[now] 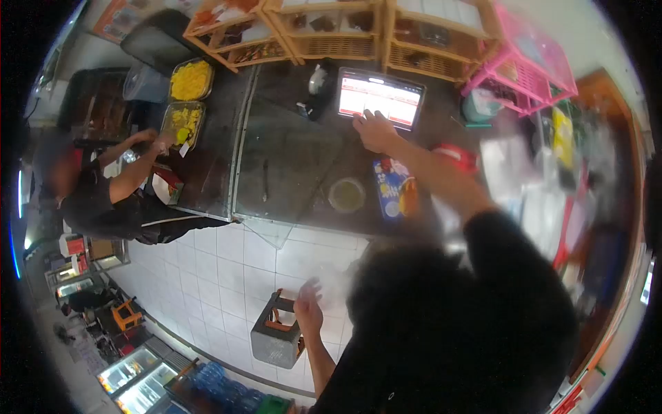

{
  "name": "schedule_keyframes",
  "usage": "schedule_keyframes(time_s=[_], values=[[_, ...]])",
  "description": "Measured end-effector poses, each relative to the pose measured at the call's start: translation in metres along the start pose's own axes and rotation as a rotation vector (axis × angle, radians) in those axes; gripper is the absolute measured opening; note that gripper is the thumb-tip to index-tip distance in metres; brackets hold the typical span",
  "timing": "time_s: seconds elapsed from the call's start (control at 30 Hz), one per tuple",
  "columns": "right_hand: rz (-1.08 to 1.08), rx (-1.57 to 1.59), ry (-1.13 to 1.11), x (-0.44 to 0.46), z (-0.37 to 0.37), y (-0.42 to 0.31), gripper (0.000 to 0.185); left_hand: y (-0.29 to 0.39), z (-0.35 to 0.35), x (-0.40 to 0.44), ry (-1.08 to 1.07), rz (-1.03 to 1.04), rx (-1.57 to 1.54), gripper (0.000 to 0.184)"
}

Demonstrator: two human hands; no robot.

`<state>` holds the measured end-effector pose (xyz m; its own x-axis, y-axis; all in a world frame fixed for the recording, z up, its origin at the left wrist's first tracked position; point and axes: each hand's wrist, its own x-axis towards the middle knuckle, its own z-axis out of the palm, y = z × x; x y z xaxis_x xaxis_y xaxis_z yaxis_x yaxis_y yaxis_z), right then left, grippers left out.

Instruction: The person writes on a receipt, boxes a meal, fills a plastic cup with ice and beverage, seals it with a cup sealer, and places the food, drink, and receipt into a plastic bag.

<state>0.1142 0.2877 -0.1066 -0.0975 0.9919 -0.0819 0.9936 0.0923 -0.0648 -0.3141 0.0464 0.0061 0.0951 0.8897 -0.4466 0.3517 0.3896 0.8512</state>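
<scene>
My right hand reaches over the counter, its fingertips at the lower edge of a lit tablet with a white and red screen. Its fingers are apart and it holds nothing. Low at the centre, my left hand hangs in the air over the tiled floor, beside a grey stool. The fingers of that hand are loosely apart, slightly blurred, with nothing seen in them. A blue printed packet lies on the counter below my right forearm, with a round translucent lid to its left.
At the left, a co-worker in dark clothes reaches into a tray of yellow food; a second yellow tray sits behind. Wooden racks and a pink basket line the back. Plastic bags crowd the right.
</scene>
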Motion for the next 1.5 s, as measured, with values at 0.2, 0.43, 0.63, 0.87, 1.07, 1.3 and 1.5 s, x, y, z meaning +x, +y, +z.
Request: schedule_keyframes(time_s=[0.2, 0.43, 0.63, 0.87, 1.07, 1.3, 1.5], values=[[-0.034, -0.106, -0.077, 0.016, -0.009, -0.008, 0.042, -0.048, -0.015, -0.009, 0.205, 0.081, 0.258, 0.037], [-0.121, 0.445, -0.021, -0.064, -0.062, -0.119, 0.07, -0.016, -0.003, 0.035, 0.253, -0.134, 0.002, 0.04], [-0.055, 0.376, -0.183, -0.09, -0.044, -0.139, 0.091, 0.03, 0.034, 0.097, 0.087, -0.082, -0.264, 0.048], [0.052, 0.584, -0.096, -0.116, -0.145, -0.106, 0.067, 0.037, 0.093, 0.143, 0.047, 0.129, -0.281, 0.051], [-0.015, 0.625, -0.056, -0.133, -0.154, -0.134, 0.071, -0.001, 0.141, 0.152, 0.025, 0.273, 0.042, 0.053], [-0.02, 0.516, -0.013, -0.14, -0.042, -0.153, 0.066, 0.002, 0.163, 0.143, -0.193, 0.223, -1.005, 0.058], [-0.055, 0.909, 0.156, -0.139, -0.008, -0.135, 0.059, -0.017, 0.129, 0.151, 0.28, 0.176, 0.138, 0.032]])
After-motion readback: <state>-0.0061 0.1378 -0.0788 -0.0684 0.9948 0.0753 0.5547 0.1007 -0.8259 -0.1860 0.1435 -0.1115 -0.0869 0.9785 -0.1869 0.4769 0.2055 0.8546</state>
